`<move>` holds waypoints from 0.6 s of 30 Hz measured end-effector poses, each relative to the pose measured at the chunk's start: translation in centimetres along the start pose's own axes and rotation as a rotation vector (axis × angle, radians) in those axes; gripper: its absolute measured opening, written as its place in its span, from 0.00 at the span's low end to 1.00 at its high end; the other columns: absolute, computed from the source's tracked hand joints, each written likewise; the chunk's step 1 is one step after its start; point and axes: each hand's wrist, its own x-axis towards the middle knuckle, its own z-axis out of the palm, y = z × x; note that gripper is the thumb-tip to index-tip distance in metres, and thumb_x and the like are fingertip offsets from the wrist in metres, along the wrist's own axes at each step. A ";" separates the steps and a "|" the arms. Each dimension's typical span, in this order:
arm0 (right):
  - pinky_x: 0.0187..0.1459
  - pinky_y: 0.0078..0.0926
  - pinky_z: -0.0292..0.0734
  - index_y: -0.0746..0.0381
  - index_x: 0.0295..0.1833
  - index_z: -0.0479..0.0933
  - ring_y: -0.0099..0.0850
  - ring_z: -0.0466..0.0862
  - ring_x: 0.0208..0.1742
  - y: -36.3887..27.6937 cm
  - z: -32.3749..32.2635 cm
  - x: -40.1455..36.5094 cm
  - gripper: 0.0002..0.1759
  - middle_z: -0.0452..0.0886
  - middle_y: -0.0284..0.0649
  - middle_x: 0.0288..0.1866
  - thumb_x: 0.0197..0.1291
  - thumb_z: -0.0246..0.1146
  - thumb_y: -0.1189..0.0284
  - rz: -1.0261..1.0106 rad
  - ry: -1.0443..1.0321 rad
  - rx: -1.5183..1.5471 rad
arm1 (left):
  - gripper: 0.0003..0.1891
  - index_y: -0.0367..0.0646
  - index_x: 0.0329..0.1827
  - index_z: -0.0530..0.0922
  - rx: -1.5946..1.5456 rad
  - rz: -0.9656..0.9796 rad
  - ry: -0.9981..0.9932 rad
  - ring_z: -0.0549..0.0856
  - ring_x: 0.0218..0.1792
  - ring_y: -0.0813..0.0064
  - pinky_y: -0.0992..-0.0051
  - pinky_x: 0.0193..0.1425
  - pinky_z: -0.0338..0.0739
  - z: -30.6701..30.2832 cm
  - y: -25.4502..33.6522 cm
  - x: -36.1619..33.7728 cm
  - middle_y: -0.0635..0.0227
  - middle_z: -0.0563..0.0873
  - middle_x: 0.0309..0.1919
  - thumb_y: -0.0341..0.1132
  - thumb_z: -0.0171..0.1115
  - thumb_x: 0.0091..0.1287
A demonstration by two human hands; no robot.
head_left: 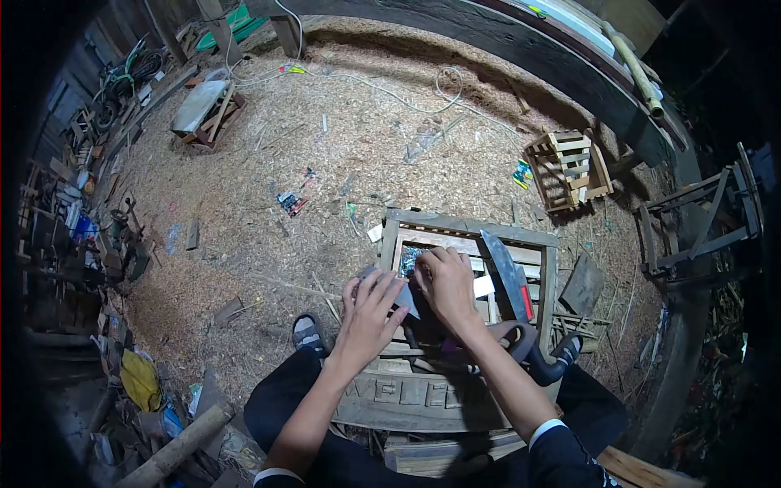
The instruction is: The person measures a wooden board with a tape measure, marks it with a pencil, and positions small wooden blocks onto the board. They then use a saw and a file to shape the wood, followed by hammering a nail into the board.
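My left hand [372, 317] lies with its fingers stretched over a flat grey piece [407, 302], which shows past the fingertips and beside the thumb. Close by on the right, my right hand [448, 285] has its fingers curled downward; what they pinch, if anything, is hidden. A small blue packet [412, 259] lies just left of the right fingers. Both hands are above a slatted wooden frame [550, 285] between my feet. On that frame rests a broad metal blade [506, 268] with a red part at its lower end. A small white piece [484, 286] is beside my right wrist.
Wood shavings cover the ground [244, 268]. A slatted wooden crate [573, 171] lies at the back right, and a low stool [205, 110] stands at the back left. A white cable [382, 88] runs across the back below a thick beam [488, 53]. Clutter lines the left side.
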 end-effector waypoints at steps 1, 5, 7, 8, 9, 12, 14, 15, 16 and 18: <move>0.51 0.44 0.72 0.61 0.47 0.84 0.43 0.83 0.48 -0.1 0.0 0.0 0.08 0.86 0.44 0.42 0.64 0.70 0.73 0.005 0.021 0.014 | 0.27 0.41 0.74 0.78 -0.002 0.003 -0.002 0.70 0.79 0.58 0.49 0.82 0.52 -0.1 0.1 0.0 0.58 0.80 0.74 0.41 0.66 0.75; 0.48 0.44 0.73 0.63 0.52 0.82 0.46 0.84 0.44 -1.1 -1.2 -1.3 0.11 0.86 0.45 0.41 0.67 0.70 0.75 -0.042 0.135 0.037 | 0.26 0.42 0.74 0.79 -0.022 0.039 0.001 0.70 0.78 0.59 0.49 0.82 0.52 -0.3 0.1 -0.5 0.60 0.80 0.74 0.41 0.67 0.75; 0.47 0.45 0.74 0.64 0.53 0.81 0.48 0.84 0.44 -2.3 -2.2 -2.7 0.10 0.86 0.47 0.41 0.68 0.69 0.74 -0.009 0.145 0.117 | 0.26 0.40 0.72 0.80 -0.052 0.067 -0.008 0.71 0.77 0.59 0.49 0.81 0.52 -1.1 0.8 -0.5 0.60 0.81 0.72 0.42 0.67 0.75; 0.47 0.47 0.75 0.65 0.53 0.80 0.50 0.84 0.44 -2.8 -2.6 -3.4 0.10 0.86 0.48 0.41 0.70 0.68 0.74 0.001 0.165 0.204 | 0.25 0.38 0.71 0.80 -0.068 0.090 0.004 0.72 0.76 0.60 0.50 0.81 0.53 -1.4 1.2 -0.4 0.60 0.82 0.71 0.42 0.66 0.75; 0.44 0.44 0.78 0.68 0.53 0.79 0.50 0.86 0.43 -3.3 -2.8 -4.4 0.09 0.87 0.50 0.42 0.74 0.66 0.74 -0.003 0.179 0.211 | 0.24 0.41 0.70 0.81 -0.087 0.113 0.023 0.75 0.74 0.61 0.50 0.80 0.54 -1.5 1.5 -0.6 0.63 0.84 0.69 0.40 0.69 0.73; 0.42 0.37 0.80 0.69 0.54 0.78 0.40 0.89 0.42 -5.7 -4.0 -7.7 0.08 0.86 0.49 0.42 0.76 0.65 0.75 0.215 0.129 0.466 | 0.23 0.39 0.66 0.83 -0.135 0.225 0.078 0.80 0.69 0.63 0.51 0.79 0.55 -1.2 2.1 -1.5 0.63 0.89 0.61 0.39 0.70 0.72; 0.43 0.29 0.82 0.69 0.56 0.78 0.28 0.88 0.43 -6.9 -5.0 -9.7 0.08 0.86 0.46 0.42 0.78 0.63 0.77 0.365 0.076 0.597 | 0.22 0.40 0.65 0.84 -0.150 0.231 0.074 0.83 0.65 0.66 0.53 0.77 0.56 -1.4 2.8 -2.1 0.65 0.91 0.55 0.38 0.72 0.71; 0.45 0.28 0.82 0.69 0.57 0.77 0.26 0.87 0.43 -7.4 -5.2 -10.4 0.08 0.86 0.44 0.43 0.78 0.63 0.78 0.400 0.134 0.692 | 0.21 0.41 0.65 0.84 -0.155 0.251 0.072 0.83 0.65 0.67 0.53 0.77 0.56 -1.5 3.1 -2.3 0.65 0.91 0.54 0.37 0.72 0.71; 0.47 0.27 0.83 0.68 0.57 0.77 0.24 0.86 0.44 -7.7 -5.5 -11.0 0.08 0.86 0.43 0.43 0.77 0.63 0.78 0.433 0.194 0.785 | 0.21 0.42 0.65 0.84 -0.160 0.273 0.073 0.83 0.64 0.68 0.53 0.77 0.56 -1.6 3.2 -2.5 0.66 0.92 0.53 0.37 0.72 0.71; 0.50 0.26 0.84 0.69 0.59 0.77 0.27 0.88 0.47 -7.4 -5.4 -11.8 0.10 0.87 0.43 0.48 0.77 0.63 0.79 0.458 0.195 0.800 | 0.21 0.43 0.65 0.84 -0.166 0.271 0.101 0.84 0.63 0.69 0.53 0.77 0.56 -1.6 3.2 -2.9 0.66 0.92 0.51 0.36 0.71 0.71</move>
